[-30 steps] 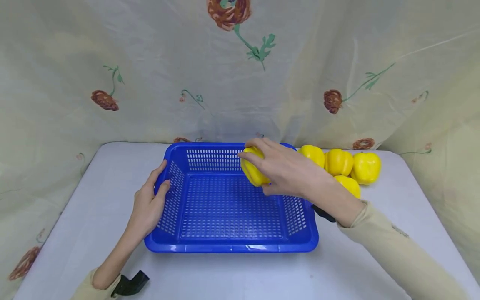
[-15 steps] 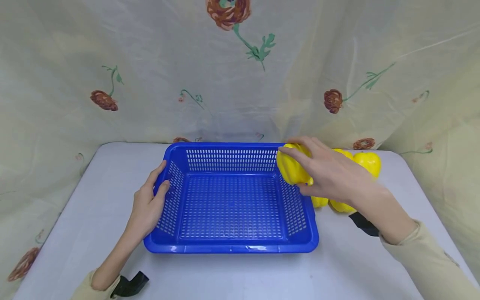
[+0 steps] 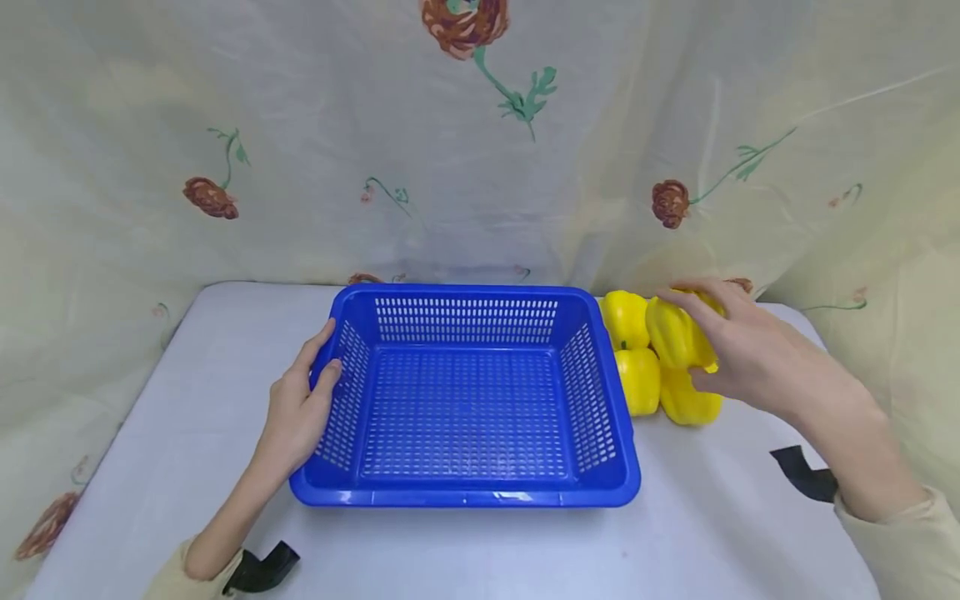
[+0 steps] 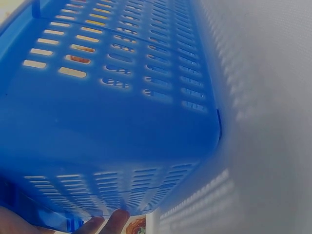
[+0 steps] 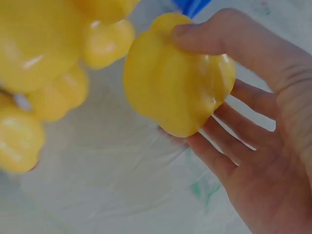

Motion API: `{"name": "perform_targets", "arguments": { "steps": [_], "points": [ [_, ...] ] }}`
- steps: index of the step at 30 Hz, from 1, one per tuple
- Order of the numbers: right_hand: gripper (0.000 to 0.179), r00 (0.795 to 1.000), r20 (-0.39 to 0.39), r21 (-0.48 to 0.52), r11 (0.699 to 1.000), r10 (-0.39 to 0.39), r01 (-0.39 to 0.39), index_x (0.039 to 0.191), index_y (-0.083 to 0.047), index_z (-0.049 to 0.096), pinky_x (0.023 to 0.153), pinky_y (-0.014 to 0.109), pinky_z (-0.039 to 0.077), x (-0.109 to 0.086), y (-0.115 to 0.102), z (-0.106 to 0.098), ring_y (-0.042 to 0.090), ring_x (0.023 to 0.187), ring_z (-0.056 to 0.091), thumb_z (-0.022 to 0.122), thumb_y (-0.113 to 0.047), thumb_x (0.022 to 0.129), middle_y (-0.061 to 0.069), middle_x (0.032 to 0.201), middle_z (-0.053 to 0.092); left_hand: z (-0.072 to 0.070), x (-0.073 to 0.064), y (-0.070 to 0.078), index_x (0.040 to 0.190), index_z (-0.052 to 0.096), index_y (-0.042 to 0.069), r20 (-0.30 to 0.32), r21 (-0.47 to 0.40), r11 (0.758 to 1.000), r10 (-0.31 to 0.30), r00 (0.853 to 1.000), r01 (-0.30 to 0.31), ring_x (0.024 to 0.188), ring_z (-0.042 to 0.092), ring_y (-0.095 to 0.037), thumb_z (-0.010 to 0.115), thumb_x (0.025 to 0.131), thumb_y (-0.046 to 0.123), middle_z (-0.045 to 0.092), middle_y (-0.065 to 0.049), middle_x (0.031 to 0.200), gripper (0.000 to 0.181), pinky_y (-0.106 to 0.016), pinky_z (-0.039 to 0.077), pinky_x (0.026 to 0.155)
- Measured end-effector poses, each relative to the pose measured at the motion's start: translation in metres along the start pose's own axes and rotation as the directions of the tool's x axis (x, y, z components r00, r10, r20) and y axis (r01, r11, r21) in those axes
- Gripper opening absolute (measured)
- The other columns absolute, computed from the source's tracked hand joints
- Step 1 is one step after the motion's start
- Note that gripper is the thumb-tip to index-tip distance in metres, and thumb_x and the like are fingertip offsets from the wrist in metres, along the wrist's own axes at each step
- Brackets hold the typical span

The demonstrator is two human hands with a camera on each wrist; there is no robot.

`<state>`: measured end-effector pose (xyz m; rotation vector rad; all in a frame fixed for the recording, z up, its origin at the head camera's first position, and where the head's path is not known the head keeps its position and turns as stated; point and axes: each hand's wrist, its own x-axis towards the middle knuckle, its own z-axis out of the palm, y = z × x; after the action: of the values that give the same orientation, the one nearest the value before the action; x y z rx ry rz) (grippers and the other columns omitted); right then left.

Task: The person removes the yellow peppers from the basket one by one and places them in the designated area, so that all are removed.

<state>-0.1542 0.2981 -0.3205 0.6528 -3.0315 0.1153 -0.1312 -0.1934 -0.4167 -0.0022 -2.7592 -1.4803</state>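
Observation:
My right hand [image 3: 780,358] holds a yellow bell pepper [image 3: 677,332] between thumb and fingers, right of the basket and over the other peppers. In the right wrist view the held bell pepper [image 5: 170,80] is gripped from the side, apart from the blurred peppers [image 5: 39,44] at upper left. A blue plastic basket [image 3: 465,497] with slotted walls stands mid-table. My left hand [image 3: 298,408] grips its left rim, thumb inside and fingers outside. The left wrist view shows the basket's outer wall [image 4: 107,126] close up, with left fingertips [image 4: 116,220] at the bottom edge.
Several yellow bell peppers, one at the back [image 3: 626,318], one in front [image 3: 639,381] and another beside it [image 3: 690,402], sit against the basket's right side. A white cloth [image 3: 450,554] covers the table. A flowered curtain [image 3: 450,167] hangs behind.
My right hand has carried the bell pepper rightward, from over the basket, past its right rim, to above the other peppers. The left hand and basket have stayed in place.

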Motion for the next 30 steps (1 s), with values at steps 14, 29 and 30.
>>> {"name": "perform_targets", "arguments": {
  "steps": [14,29,30],
  "points": [
    [0.097,0.996,-0.036,0.022,0.997,0.078,-0.077,0.148,0.002,0.054,0.096,0.075,0.055,-0.046,0.070,0.032,0.055,0.126,0.050,0.100,0.003,0.062,0.033,0.150,0.048,0.001,0.001,0.000,0.174,0.022,0.018,0.005,-0.001,1.000,-0.009,1.000,0.009,0.159,0.037,-0.051,0.040,0.116,0.019,0.032,-0.023,0.176,0.060,-0.073,0.035,0.126],
    [0.097,0.970,0.143,0.091,0.973,0.199,-0.213,0.155,-0.002,0.049,0.106,0.080,0.046,-0.068,0.085,0.062,0.060,0.136,0.041,0.096,0.001,0.070,0.039,0.156,0.040,0.000,0.003,-0.003,0.174,0.022,0.018,0.013,0.001,1.000,-0.013,1.000,0.013,0.160,0.036,-0.050,0.040,0.116,0.019,0.031,-0.022,0.177,0.060,-0.072,0.035,0.126],
    [0.097,0.970,0.142,0.097,0.973,0.196,-0.211,0.155,-0.002,0.049,0.107,0.080,0.046,-0.068,0.085,0.063,0.060,0.136,0.041,0.096,0.001,0.070,0.039,0.156,0.041,0.000,0.003,-0.003,0.174,0.022,0.018,0.014,0.001,1.000,-0.013,1.000,0.013,0.160,0.036,-0.050,0.040,0.116,0.019,0.031,-0.022,0.177,0.060,-0.072,0.035,0.126]
  ]
}}
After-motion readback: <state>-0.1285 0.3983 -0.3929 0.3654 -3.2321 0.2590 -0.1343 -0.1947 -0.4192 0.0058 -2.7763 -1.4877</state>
